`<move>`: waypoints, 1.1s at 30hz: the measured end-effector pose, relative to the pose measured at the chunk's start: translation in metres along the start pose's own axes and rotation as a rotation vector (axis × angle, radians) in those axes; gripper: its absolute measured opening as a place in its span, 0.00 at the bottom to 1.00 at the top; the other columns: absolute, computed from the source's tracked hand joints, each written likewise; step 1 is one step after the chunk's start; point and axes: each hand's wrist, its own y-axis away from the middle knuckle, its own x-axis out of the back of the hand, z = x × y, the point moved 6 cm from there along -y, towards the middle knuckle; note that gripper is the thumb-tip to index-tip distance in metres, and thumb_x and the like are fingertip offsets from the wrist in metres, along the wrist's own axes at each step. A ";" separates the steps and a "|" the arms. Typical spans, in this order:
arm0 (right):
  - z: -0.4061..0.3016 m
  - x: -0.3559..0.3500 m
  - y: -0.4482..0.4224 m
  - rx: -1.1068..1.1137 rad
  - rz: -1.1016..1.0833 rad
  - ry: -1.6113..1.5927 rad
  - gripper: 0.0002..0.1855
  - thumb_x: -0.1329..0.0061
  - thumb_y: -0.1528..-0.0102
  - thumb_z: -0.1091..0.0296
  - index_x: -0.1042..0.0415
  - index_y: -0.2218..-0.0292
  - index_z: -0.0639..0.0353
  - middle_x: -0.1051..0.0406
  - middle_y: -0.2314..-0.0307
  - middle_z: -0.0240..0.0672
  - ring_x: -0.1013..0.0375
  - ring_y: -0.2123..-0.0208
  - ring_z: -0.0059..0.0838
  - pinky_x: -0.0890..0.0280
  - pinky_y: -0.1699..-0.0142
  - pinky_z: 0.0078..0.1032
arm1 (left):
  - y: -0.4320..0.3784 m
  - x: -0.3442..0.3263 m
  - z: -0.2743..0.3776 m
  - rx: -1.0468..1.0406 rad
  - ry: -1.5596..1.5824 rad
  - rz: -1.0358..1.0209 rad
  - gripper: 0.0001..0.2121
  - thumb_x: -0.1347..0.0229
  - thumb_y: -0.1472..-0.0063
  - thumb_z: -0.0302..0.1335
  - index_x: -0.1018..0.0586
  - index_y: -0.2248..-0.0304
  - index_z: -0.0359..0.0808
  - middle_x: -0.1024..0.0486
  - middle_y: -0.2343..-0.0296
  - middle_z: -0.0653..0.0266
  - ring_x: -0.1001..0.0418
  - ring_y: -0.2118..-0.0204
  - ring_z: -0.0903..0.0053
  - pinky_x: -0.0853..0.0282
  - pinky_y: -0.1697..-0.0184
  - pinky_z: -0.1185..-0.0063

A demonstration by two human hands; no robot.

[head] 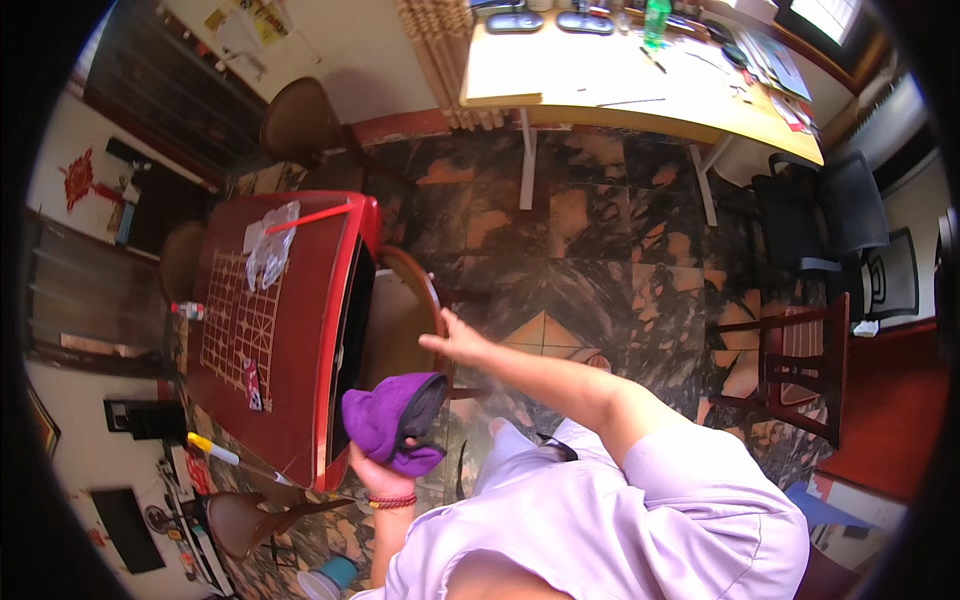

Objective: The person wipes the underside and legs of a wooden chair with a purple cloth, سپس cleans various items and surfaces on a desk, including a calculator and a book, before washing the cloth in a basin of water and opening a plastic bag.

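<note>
A purple cloth item with a dark lining, perhaps a cap, rests in my left hand, which wears a beaded bracelet. It is beside the near edge of a red table. My right hand is stretched out with its fingers apart, over or at the curved back of a brown chair; whether it touches the chair I cannot tell. A crumpled clear plastic bag and a red stick-like object lie on the table, which bears a printed board grid.
More brown chairs stand around the red table. A desk with a green bottle is across the tiled floor. To the right are a wooden chair and black chairs. A bucket stands at lower left.
</note>
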 end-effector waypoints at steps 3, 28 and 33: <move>-0.006 0.025 0.073 -0.010 -0.230 -0.270 0.36 0.47 0.40 0.53 0.42 0.38 0.60 0.33 0.47 0.47 0.33 0.44 0.36 0.39 0.40 0.32 | 0.004 -0.050 -0.041 0.103 -0.025 -0.029 0.24 0.60 0.33 0.44 0.28 0.47 0.37 0.26 0.51 0.57 0.26 0.54 0.62 0.25 0.60 0.65; 0.029 0.456 0.184 -0.279 0.646 -1.300 0.22 0.46 0.43 0.56 0.28 0.51 0.58 0.24 0.57 0.34 0.25 0.54 0.31 0.32 0.45 0.30 | -0.089 -0.430 -0.321 0.532 -1.068 -1.386 0.24 0.48 0.31 0.33 0.34 0.39 0.36 0.33 0.43 0.63 0.34 0.42 0.77 0.41 0.38 0.77; 0.034 0.515 0.145 -0.170 0.899 -1.433 0.23 0.48 0.43 0.53 0.27 0.52 0.58 0.24 0.57 0.35 0.24 0.55 0.36 0.32 0.44 0.36 | -0.218 -0.459 -0.309 0.310 -1.268 -1.140 0.18 0.42 0.35 0.30 0.25 0.49 0.33 0.22 0.54 0.61 0.25 0.50 0.76 0.31 0.45 0.78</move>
